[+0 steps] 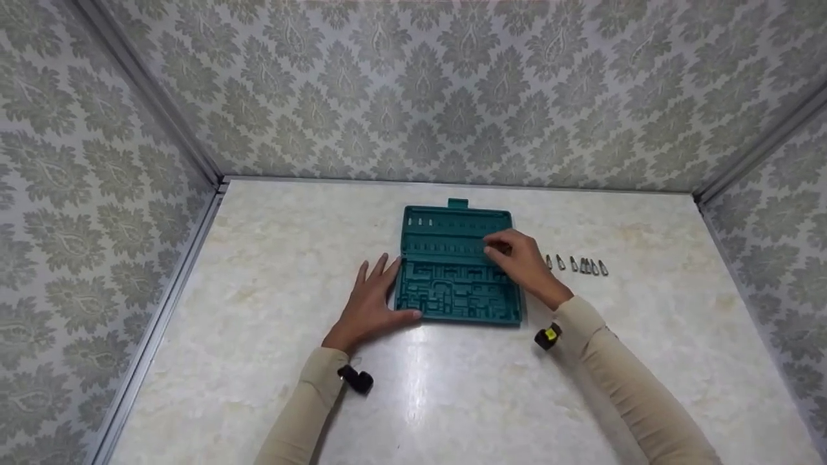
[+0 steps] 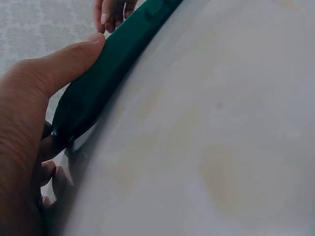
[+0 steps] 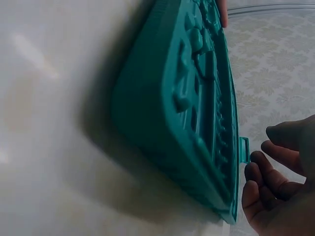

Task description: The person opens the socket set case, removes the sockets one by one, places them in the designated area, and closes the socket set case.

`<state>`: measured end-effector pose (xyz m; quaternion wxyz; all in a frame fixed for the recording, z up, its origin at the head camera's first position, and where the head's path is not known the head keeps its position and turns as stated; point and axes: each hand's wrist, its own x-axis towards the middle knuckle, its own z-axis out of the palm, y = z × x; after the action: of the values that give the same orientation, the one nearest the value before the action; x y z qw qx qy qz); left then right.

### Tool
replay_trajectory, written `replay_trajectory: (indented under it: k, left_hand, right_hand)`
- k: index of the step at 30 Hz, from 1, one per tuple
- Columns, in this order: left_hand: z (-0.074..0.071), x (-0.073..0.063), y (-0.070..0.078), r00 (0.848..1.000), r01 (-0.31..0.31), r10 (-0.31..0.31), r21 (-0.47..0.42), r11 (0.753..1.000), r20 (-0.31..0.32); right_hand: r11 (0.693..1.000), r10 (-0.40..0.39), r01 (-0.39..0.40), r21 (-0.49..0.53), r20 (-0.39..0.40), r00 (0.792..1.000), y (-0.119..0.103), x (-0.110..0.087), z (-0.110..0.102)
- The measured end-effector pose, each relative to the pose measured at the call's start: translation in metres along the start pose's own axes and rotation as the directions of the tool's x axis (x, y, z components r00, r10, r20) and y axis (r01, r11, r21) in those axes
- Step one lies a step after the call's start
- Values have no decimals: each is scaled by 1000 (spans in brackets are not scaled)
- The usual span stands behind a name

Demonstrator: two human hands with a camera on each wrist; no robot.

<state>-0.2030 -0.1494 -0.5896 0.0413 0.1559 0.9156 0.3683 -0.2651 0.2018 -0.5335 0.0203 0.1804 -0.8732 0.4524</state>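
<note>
An open green plastic tool case (image 1: 452,320) lies on the table, its lid side with small slots toward the wall. Three small pale metal pieces (image 1: 420,221) sit in the lid's top row, at the left. My left hand (image 1: 371,307) rests against the case's left side with fingers spread. Its thumb (image 2: 81,56) lies straight along the front rim. Above the right part of the lid is my right hand (image 1: 520,258), thumb and forefinger close together. In the right wrist view its fingers (image 3: 263,172) are loosely bent, with nothing showing between them.
Several small pointed metal pieces (image 1: 573,263) lie in a row on the table to the right of the case. A latch tab (image 1: 458,203) sticks out from the lid's far edge. Patterned walls (image 1: 452,97) stand behind and beside the pale table (image 1: 291,219).
</note>
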Motion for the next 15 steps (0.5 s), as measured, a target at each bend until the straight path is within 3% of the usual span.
replay_trajectory:
  k: [6, 15]
  left_hand:
    - [2, -1, 0, 1000, 4, -4, 8, 1000, 10]
    - [1, 1, -1, 1000, -1, 1, 16, 1000, -2]
  right_hand:
    - [999, 17, -19, 29, 60, 998, -2, 18, 12]
    - [1000, 20, -19, -11, 125, 992, -11, 48, 34]
